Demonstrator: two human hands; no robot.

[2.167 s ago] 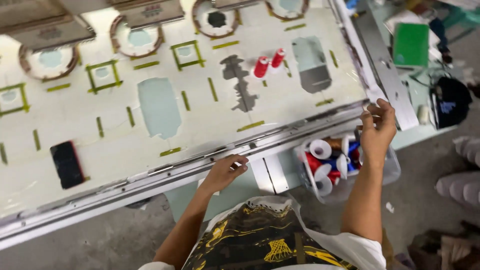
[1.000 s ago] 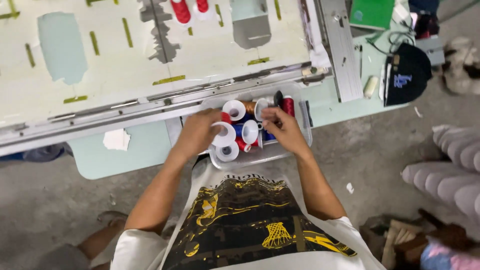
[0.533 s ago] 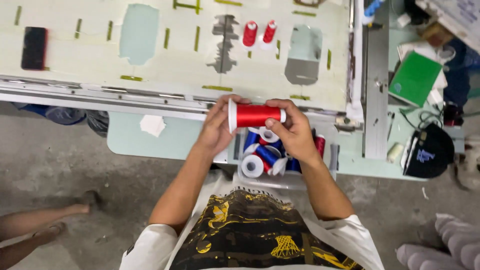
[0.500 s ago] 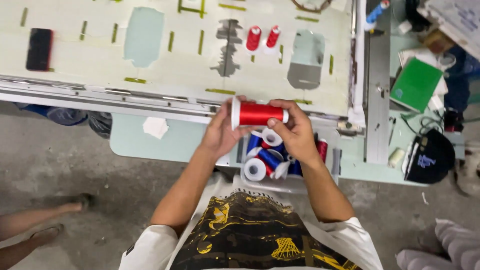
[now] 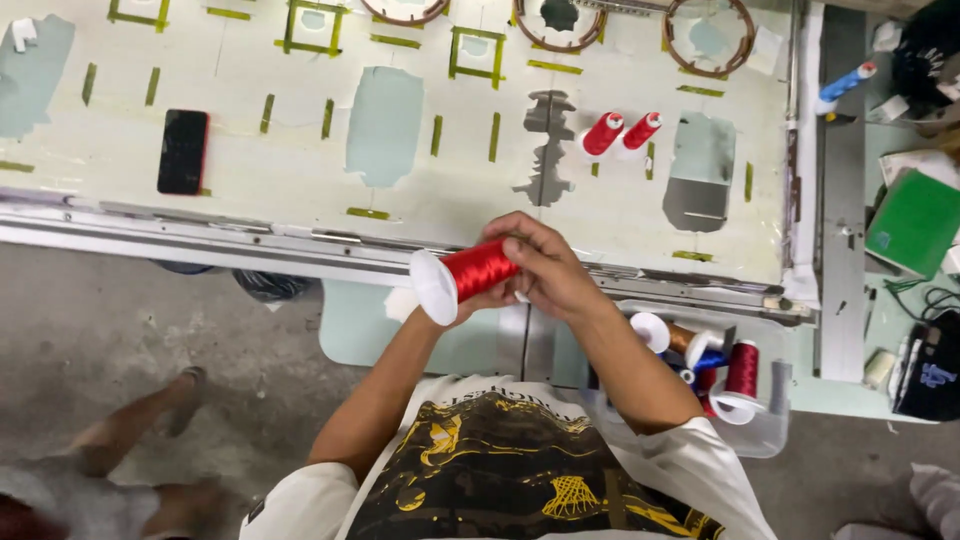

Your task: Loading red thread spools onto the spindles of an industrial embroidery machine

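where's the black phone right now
In the head view the black phone lies flat on the pale table, upper left, well left of the red thread spool in both hands.

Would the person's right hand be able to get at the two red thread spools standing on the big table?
Probably yes: the two red spools stand in the open with nothing over them, but the right hand is busy on the red spool it holds.

Bright, even overhead light, your view is well exposed. Pale table (image 5: pixel 300 180) washes out a bit, mild glare on the metal rail (image 5: pixel 200 232). Shadows soft, mostly under the table edge on the floor (image 5: pixel 100 320). Slight motion softness on your hands; bottom-left corner blurry. Little edge warping.
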